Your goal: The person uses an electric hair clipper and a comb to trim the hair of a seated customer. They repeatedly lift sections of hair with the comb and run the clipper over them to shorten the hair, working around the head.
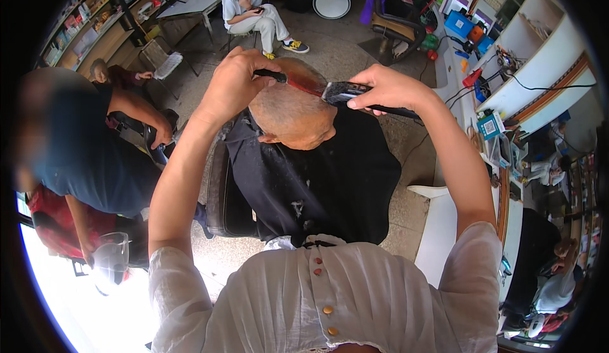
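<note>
Head view: black clipper (347,91), likely weighty, is gripped around its middle by right fingers (364,100); light-looking comb (306,87), at one end by left fingers (261,84).

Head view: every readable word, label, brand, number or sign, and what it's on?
No words or numbers I can read.
Blue-and-white card: square code pattern; any lettering too small.
Hair clipper: no legible marking.
Shelf goods: too small and blurred.

Comb (304,85) in left hand (238,77), clippers (346,93) in right hand (388,91), both at head (285,117); cape (333,182) below; seated person (265,23) beyond.
</note>
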